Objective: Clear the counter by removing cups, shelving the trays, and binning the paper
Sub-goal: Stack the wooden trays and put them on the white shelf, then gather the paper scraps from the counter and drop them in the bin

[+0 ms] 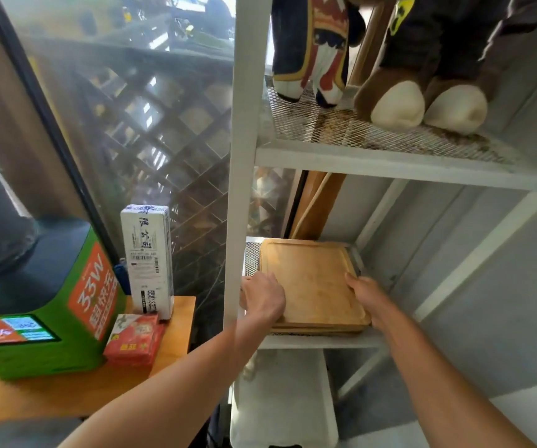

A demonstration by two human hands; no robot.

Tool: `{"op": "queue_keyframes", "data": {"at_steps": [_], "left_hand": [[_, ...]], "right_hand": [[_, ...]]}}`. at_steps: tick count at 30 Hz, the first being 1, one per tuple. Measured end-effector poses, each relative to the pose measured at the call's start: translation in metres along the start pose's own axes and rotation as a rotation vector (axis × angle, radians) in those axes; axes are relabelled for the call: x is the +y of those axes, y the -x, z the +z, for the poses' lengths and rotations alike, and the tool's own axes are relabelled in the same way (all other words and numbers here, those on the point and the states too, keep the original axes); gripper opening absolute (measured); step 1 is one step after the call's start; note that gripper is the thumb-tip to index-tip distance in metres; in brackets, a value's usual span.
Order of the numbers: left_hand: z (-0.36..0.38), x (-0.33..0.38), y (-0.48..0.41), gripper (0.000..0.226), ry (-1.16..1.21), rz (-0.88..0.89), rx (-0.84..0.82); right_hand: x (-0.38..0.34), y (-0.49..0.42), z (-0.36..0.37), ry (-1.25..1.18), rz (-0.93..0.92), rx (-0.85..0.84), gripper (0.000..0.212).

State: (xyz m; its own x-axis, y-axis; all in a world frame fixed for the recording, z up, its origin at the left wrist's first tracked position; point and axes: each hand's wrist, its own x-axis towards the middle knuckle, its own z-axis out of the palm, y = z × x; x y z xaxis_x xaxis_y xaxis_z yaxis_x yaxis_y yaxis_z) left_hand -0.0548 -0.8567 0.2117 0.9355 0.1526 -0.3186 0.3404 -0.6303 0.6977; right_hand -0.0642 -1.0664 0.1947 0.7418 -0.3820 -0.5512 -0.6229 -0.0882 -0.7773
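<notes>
A stack of wooden trays (314,282) lies flat on the mesh shelf (252,257) of a white metal rack (244,156). The left hand (262,297) rests on the stack's left edge and the right hand (369,294) grips its right edge. Plush toys (422,92) stand on the shelf above. Left of the rack, a wooden bench (176,318) carries a green machine (44,302), a white box (149,260) and red packets (133,339).

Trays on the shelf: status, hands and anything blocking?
Left hand and right hand each on a side edge of the wooden tray stack. Stack lies flat on the mesh shelf. Nothing blocking.
</notes>
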Motion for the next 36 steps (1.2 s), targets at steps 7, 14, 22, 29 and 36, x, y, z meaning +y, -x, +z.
{"op": "queue_keyframes", "data": {"at_steps": [7,14,22,29,36], "left_hand": [[0.009,-0.01,-0.002,0.035,-0.017,0.062,0.024],[0.01,-0.013,0.012,0.059,-0.067,0.178,0.008],[-0.032,-0.03,0.075,0.028,-0.155,0.871,-0.281],[-0.139,-0.179,0.086,0.027,-0.372,0.714,-0.398],[-0.301,-0.402,0.064,0.032,-0.506,0.241,-0.202]], "right_hand": [[0.007,0.005,0.002,0.116,-0.093,0.087,0.048],[-0.003,0.04,0.01,0.435,-0.307,0.338,0.045],[0.013,0.136,0.045,0.569,-0.59,0.434,0.01],[0.071,0.215,0.192,0.722,-0.471,0.207,0.016],[0.117,0.272,0.428,0.922,-0.523,-0.219,0.021]]}}
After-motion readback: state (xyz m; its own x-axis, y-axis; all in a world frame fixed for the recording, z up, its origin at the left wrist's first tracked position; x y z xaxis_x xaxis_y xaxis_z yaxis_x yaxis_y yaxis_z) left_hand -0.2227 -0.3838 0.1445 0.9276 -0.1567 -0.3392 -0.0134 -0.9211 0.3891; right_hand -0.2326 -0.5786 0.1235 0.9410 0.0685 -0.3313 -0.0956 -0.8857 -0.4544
